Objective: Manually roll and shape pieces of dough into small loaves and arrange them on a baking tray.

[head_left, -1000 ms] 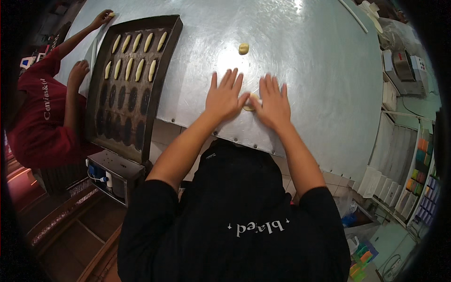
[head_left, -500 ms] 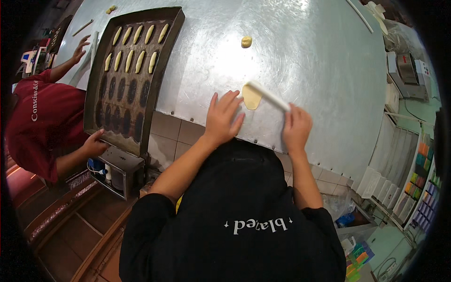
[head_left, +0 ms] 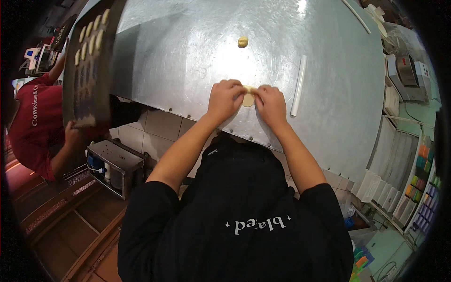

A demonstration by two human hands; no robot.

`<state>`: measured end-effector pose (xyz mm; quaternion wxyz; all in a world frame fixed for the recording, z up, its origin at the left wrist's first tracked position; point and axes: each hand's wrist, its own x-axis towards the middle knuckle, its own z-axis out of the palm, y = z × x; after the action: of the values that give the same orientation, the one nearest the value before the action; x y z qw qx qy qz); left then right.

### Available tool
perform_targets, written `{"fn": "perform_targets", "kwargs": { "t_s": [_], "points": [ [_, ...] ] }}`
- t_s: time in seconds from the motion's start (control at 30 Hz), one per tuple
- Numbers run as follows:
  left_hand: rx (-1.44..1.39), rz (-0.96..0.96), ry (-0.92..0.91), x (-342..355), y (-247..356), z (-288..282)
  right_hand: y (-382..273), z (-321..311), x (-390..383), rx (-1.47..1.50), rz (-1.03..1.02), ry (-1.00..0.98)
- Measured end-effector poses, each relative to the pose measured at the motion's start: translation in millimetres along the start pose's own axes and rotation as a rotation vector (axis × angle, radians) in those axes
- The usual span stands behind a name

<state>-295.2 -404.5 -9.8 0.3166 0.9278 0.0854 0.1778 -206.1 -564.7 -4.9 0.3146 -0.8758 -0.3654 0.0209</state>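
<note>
My left hand (head_left: 225, 101) and my right hand (head_left: 270, 105) are closed on the upper edge of a flattened pale dough piece (head_left: 247, 100), pinching it between thumbs and fingers near the front of the metal worktable (head_left: 174, 70). Above them sits a small yellow dough lump (head_left: 243, 42). A white rolling pin (head_left: 299, 85) lies just right of my right hand, free of it and angled slightly.
A co-worker in red (head_left: 33, 127) holds a dark tray (head_left: 87, 108) of shaped dough pieces at the left. A metal unit (head_left: 115, 167) stands below it. A white rod (head_left: 355, 14) lies at the table's far right. Steel equipment (head_left: 406, 75) is beyond the right edge.
The rolling pin left my right hand and now lies at the right. Both hands have closed on the dough's top edge. The co-worker has lifted the tray and moved it leftward.
</note>
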Motion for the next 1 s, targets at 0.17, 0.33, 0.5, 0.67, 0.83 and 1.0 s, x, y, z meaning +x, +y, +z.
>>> {"fn": "perform_targets", "kwargs": {
  "t_s": [0.17,0.33,0.5,0.67,0.83,1.0],
  "points": [
    [0.057,0.107,0.021,-19,14,-17,-9,-1,-12,-0.044,-0.124,0.135],
    [0.239,0.11,-0.295,-31,11,-6,-19,15,-19,-0.273,-0.052,-0.131],
    [0.263,0.037,-0.33,-97,34,-24,-18,-18,-89,-0.095,-0.142,-0.314],
    [0.302,0.068,-0.146,-31,67,8,-2,-45,-95,0.107,-0.155,-0.297],
    [0.306,-0.086,-0.26,-58,80,32,27,-78,-92,0.136,-0.042,-0.061],
    [0.384,-0.067,-0.274,-53,87,39,32,-87,-95,0.234,0.072,0.025]
  ]
}}
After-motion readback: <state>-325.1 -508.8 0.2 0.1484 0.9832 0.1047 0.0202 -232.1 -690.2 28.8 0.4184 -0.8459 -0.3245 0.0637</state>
